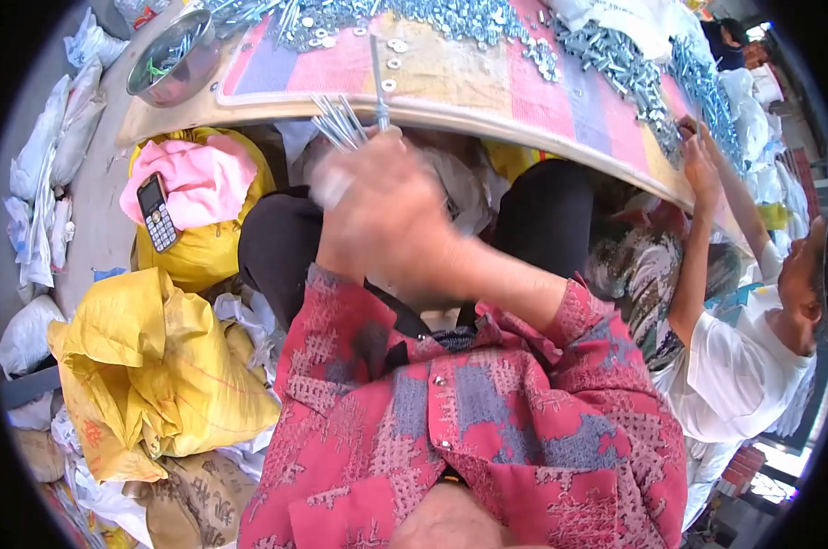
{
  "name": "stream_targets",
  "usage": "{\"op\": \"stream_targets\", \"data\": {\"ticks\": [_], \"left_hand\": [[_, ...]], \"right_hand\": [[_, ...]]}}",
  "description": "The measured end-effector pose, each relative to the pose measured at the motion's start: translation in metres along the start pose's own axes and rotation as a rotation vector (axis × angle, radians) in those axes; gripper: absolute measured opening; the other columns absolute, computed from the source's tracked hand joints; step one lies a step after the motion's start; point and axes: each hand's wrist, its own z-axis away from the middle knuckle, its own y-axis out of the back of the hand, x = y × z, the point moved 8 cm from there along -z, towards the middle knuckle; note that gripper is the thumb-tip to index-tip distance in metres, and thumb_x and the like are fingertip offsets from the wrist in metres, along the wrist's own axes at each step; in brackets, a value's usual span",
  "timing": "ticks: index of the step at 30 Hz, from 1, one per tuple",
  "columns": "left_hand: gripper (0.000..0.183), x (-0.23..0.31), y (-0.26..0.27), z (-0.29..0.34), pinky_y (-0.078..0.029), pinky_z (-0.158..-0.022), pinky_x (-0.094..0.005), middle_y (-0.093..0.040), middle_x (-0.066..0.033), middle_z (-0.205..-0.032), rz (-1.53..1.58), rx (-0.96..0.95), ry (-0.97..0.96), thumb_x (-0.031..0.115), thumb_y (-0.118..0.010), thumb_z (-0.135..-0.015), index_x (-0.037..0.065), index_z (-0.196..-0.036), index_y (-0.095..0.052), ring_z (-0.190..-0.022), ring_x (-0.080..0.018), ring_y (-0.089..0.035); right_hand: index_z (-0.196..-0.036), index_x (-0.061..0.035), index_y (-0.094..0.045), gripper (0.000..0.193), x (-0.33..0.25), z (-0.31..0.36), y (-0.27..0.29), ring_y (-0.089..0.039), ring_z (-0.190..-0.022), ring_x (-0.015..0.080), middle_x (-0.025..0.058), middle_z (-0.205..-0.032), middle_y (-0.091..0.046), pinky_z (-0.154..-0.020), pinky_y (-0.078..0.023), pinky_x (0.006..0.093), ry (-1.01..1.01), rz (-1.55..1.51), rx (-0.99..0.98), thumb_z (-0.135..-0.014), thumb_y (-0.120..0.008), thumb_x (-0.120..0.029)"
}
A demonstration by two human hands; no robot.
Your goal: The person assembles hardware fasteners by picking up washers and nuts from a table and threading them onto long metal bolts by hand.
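Note:
My two hands meet just in front of the table's near edge, blurred by motion. My left hand (339, 206) is closed round a bundle of thin metal rods (340, 123), whose ends stick up to the left. Over it lies my right hand (403, 197), its fingers closed at the foot of a single long metal rod (376, 78) that points upward. Some wider fitting sits low on that rod, too blurred to name. Loose washers (394, 63) lie on the striped cloth (450, 82) beyond, near a heap of small metal fasteners (450, 20).
At the far left stands a steel bowl (174, 69) with metal pieces inside. A keypad phone (157, 212) rests on pink cloth (214, 178) over a yellow sack. Another yellow sack (157, 366) sits nearer. At right, a person in white (739, 366) reaches to the bolt pile (615, 64).

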Motion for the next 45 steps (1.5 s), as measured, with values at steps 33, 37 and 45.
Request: {"op": "stream_targets", "data": {"ticks": [33, 37, 45], "left_hand": [[0.022, -0.064, -0.027, 0.019, -0.040, -0.043, -0.0196, -0.065, -0.0100, -0.076, -0.391, -0.601, 0.354, 0.016, -0.064, -0.087, -0.001, -0.100, -0.061, -0.054, -0.0118, -0.056], [0.022, -0.087, -0.026, 0.010, -0.042, -0.046, -0.0222, -0.063, -0.0107, -0.073, -0.247, -0.655, 0.410, 0.019, -0.062, -0.091, -0.002, -0.099, -0.061, -0.054, -0.0137, -0.057], [0.018, -0.105, -0.024, 0.006, -0.035, -0.039, -0.0198, -0.056, -0.0068, -0.062, -0.323, -0.529, 0.506, 0.014, -0.061, -0.091, -0.004, -0.088, -0.060, -0.043, -0.0092, -0.046]], "right_hand": [[-0.088, 0.0012, -0.061, 0.019, 0.147, 0.082, -0.006, -0.052, -0.047, 0.0071, 0.0001, -0.066, -0.056, -0.040, -0.041, 0.0216, -0.977, -1.199, -0.163, -0.094, -0.058, -0.016], [-0.087, 0.0000, -0.065, 0.022, 0.181, 0.075, 0.035, -0.050, -0.065, 0.0039, -0.0020, -0.070, -0.057, -0.058, -0.042, 0.0204, -0.968, -0.823, 0.050, -0.093, -0.060, -0.021], [-0.087, -0.0017, -0.063, 0.039, 0.290, 0.069, 0.116, -0.062, -0.069, 0.0311, 0.0168, -0.076, -0.065, -0.066, -0.048, 0.0414, -0.994, 0.078, 0.100, -0.090, -0.058, -0.040]]}}
